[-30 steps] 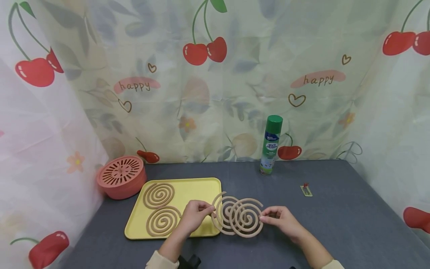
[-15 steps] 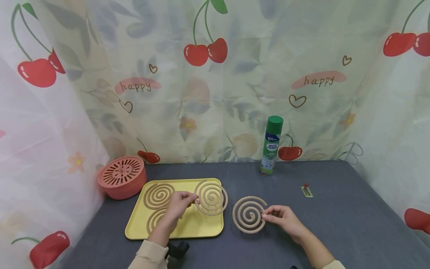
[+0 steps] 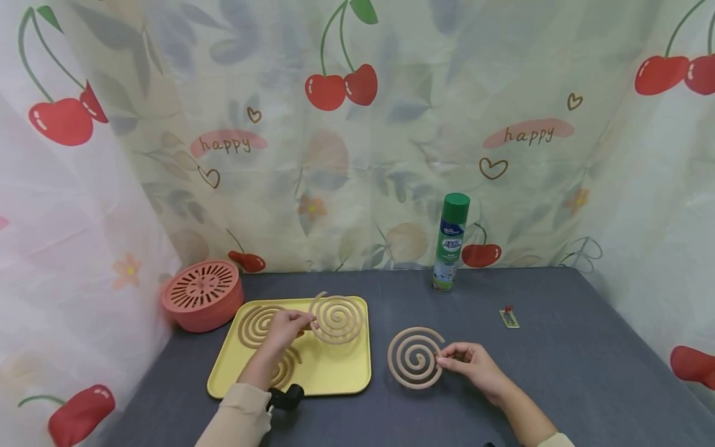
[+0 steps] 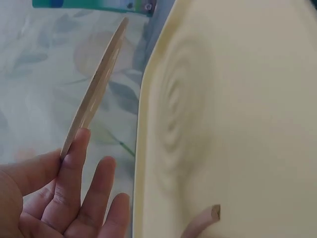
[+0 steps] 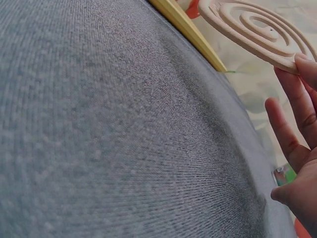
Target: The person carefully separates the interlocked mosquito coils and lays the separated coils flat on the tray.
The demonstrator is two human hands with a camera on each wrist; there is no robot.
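My left hand (image 3: 286, 328) pinches a tan mosquito coil (image 3: 337, 318) by its left edge, above the back right part of a yellow tray (image 3: 335, 375). In the left wrist view this coil (image 4: 96, 84) appears nearly edge-on between thumb and forefinger, and its spiral shadow falls on the tray. Two more coils lie on the tray's left side, a rear coil (image 3: 251, 326) and a front coil (image 3: 290, 366), both partly covered by my left hand and arm. Right of the tray, my right hand (image 3: 472, 367) pinches another coil (image 3: 419, 359), held above the dark table (image 5: 99, 124).
A round pink slotted box (image 3: 202, 295) stands left of the tray. At the back is a green spray can (image 3: 450, 242). A small metal piece with a red part (image 3: 509, 316) lies on the right. Printed curtains (image 3: 357, 186) enclose the table.
The two held coils, overlapping in view a second ago, are now apart. My left hand has carried its coil left and back over the tray; my right hand has barely moved.
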